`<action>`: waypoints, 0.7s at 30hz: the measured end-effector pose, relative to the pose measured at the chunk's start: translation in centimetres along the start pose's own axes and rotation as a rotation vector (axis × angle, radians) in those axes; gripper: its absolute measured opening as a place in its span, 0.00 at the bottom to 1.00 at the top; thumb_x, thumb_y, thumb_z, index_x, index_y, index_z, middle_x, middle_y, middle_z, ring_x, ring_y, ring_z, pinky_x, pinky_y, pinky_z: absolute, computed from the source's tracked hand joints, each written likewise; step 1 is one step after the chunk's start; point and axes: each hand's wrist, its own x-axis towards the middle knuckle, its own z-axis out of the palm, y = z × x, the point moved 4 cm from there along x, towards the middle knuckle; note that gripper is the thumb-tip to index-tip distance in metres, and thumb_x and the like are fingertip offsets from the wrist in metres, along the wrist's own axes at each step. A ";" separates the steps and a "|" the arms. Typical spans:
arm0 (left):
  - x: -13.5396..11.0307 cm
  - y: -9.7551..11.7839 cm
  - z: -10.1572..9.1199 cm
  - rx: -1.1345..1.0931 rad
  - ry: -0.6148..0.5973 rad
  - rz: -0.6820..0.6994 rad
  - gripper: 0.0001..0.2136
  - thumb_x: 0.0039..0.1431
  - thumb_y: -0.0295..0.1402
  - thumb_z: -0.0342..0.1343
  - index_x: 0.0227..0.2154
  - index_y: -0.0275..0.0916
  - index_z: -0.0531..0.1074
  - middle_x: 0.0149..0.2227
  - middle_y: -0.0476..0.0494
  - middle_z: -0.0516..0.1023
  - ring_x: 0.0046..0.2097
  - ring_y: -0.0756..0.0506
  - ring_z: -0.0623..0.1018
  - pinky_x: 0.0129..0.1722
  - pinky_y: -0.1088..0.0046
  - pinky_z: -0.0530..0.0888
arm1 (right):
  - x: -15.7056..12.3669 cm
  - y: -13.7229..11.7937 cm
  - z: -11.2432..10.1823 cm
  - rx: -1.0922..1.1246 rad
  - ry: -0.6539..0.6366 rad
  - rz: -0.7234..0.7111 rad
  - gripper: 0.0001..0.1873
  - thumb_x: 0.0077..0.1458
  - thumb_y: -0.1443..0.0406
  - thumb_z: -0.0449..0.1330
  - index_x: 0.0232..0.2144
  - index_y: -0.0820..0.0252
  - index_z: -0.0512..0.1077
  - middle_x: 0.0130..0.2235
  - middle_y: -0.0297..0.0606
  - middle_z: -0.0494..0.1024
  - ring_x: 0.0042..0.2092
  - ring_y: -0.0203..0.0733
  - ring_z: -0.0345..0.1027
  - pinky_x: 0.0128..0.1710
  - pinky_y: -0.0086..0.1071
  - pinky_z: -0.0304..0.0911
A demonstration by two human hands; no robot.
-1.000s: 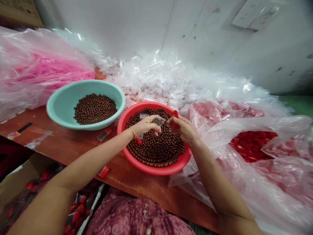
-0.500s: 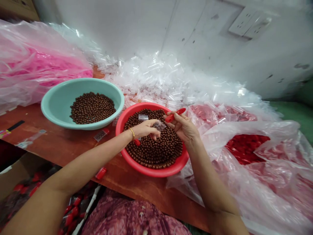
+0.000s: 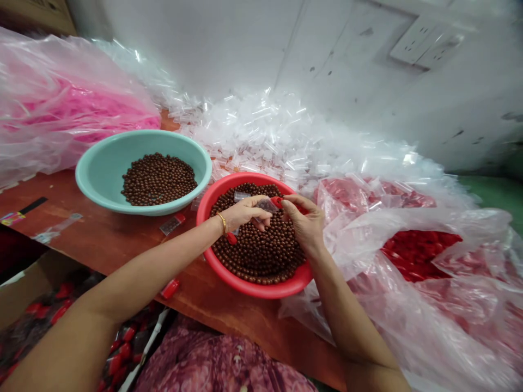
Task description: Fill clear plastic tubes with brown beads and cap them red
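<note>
- The small clear container [image 3: 267, 205] is over the beads in the red basin, its far end near the right fingertips; we see dark shapes through it (whether beads inside or behind, we cannot tell).
- The red piece [image 3: 278, 202] has just come across to that end; half a second ago we saw it tilted up and apart from the container. We judge that the two parts are now being brought together, though whether they are joined we cannot make out.
- Our left hand [image 3: 247, 212] has hardly moved, its fingers curled in a pinch on the container.
- Our right hand [image 3: 304, 222] has turned inward, thumb and fingers pinching the red piece.
- Under both hands, the red basin [image 3: 255, 289] holds brown beads [image 3: 265, 262], with another clear container [image 3: 241, 196] lying on them.
- Further out we find the teal basin [image 3: 100, 182] with more beads to the left, the heap of clear containers [image 3: 261, 133] behind, and the plastic bag [image 3: 368, 231] of red pieces to the right.
</note>
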 end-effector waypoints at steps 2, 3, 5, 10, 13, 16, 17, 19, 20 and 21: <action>0.0 0.0 -0.1 -0.016 0.005 -0.007 0.13 0.43 0.32 0.58 0.33 0.35 0.66 0.22 0.53 0.70 0.25 0.54 0.71 0.27 0.78 0.71 | -0.1 -0.5 -0.5 -0.158 -0.068 -0.132 0.12 0.43 0.57 0.65 0.30 0.56 0.76 0.30 0.33 0.78 0.26 0.35 0.68 0.30 0.32 0.67; -0.1 0.0 -0.1 -0.024 0.007 -0.011 0.13 0.43 0.32 0.58 0.33 0.35 0.66 0.23 0.53 0.70 0.25 0.54 0.71 0.27 0.78 0.71 | -0.1 -0.7 -0.7 -0.234 -0.113 -0.197 0.12 0.43 0.57 0.65 0.32 0.54 0.77 0.32 0.34 0.80 0.30 0.39 0.71 0.34 0.35 0.68; -0.1 -0.1 -0.1 -0.024 0.004 -0.014 0.12 0.43 0.31 0.58 0.33 0.35 0.66 0.23 0.53 0.70 0.25 0.55 0.71 0.27 0.78 0.70 | -0.1 -1.1 -1.1 -0.388 -0.184 -0.302 0.13 0.44 0.58 0.65 0.36 0.52 0.77 0.37 0.35 0.81 0.37 0.43 0.73 0.42 0.40 0.68; 0.1 0.2 0.2 0.091 0.044 0.022 0.08 0.46 0.25 0.57 0.32 0.34 0.65 0.23 0.56 0.68 0.22 0.57 0.70 0.25 0.81 0.68 | -0.5 -2.0 -0.9 -0.541 -0.244 -0.342 0.15 0.55 0.61 0.56 0.44 0.54 0.74 0.42 0.38 0.80 0.41 0.44 0.74 0.47 0.40 0.67; 0.1 0.4 0.2 0.173 0.106 0.010 0.07 0.47 0.21 0.55 0.31 0.33 0.65 0.22 0.57 0.66 0.20 0.59 0.68 0.22 0.83 0.67 | -1.1 -2.3 0.0 -0.466 -0.279 -0.322 0.17 0.55 0.62 0.54 0.47 0.55 0.72 0.46 0.39 0.78 0.47 0.44 0.72 0.50 0.40 0.66; 0.0 0.3 0.3 0.224 0.127 -0.008 0.06 0.49 0.20 0.54 0.30 0.33 0.65 0.21 0.58 0.66 0.18 0.59 0.67 0.19 0.84 0.66 | -1.5 -2.2 0.7 -0.419 -0.303 -0.282 0.18 0.56 0.62 0.54 0.48 0.54 0.72 0.45 0.38 0.78 0.49 0.45 0.71 0.49 0.41 0.66; 0.0 0.3 0.3 0.230 0.123 -0.009 0.06 0.49 0.20 0.54 0.30 0.33 0.64 0.21 0.58 0.65 0.18 0.59 0.66 0.18 0.84 0.66 | -1.6 -2.1 0.8 -0.413 -0.306 -0.270 0.18 0.56 0.62 0.53 0.48 0.54 0.72 0.44 0.38 0.78 0.48 0.46 0.71 0.48 0.41 0.67; -0.1 0.3 0.4 0.235 0.113 -0.006 0.05 0.49 0.21 0.54 0.29 0.34 0.64 0.20 0.58 0.65 0.16 0.59 0.65 0.16 0.84 0.65 | -1.7 -2.0 0.7 -0.395 -0.303 -0.251 0.17 0.56 0.61 0.53 0.47 0.54 0.73 0.41 0.39 0.79 0.46 0.46 0.72 0.46 0.41 0.68; -0.1 0.3 0.5 0.234 0.106 -0.006 0.05 0.49 0.21 0.54 0.29 0.34 0.64 0.19 0.59 0.65 0.16 0.59 0.65 0.15 0.84 0.65 | -1.7 -1.9 0.6 -0.383 -0.301 -0.240 0.17 0.56 0.61 0.53 0.47 0.54 0.73 0.40 0.39 0.79 0.45 0.46 0.72 0.45 0.41 0.69; -0.1 0.2 0.6 0.231 0.098 -0.010 0.05 0.49 0.21 0.54 0.28 0.34 0.63 0.19 0.59 0.64 0.15 0.59 0.64 0.15 0.85 0.64 | -1.8 -1.8 0.5 -0.373 -0.304 -0.227 0.17 0.56 0.61 0.53 0.47 0.54 0.73 0.39 0.39 0.79 0.44 0.46 0.73 0.44 0.41 0.69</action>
